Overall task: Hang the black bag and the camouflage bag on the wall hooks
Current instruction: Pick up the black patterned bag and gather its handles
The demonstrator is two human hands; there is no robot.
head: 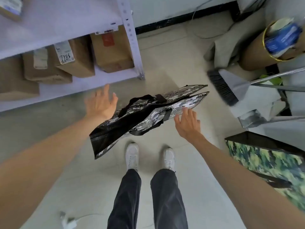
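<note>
The black bag (pixel 145 116), black with a grey-white digital pattern and black straps, stands on the floor just ahead of my white shoes, its top narrowly open. My left hand (pixel 100 103) hovers open beside its left side, fingers spread, not touching it. My right hand (pixel 187 123) is open at the bag's near right rim, fingertips at or just on the fabric. The green camouflage bag (pixel 267 161) stands at the right edge, behind my right forearm. No wall hooks are in view.
A white metal shelf (pixel 130 30) with several cardboard boxes (pixel 112 50) fills the upper left. A broom (pixel 221 86) and dustpan lean at the right, next to a cardboard drum (pixel 264 52) holding rolled papers. A white plug (pixel 68 221) and cable lie on the floor near bottom left.
</note>
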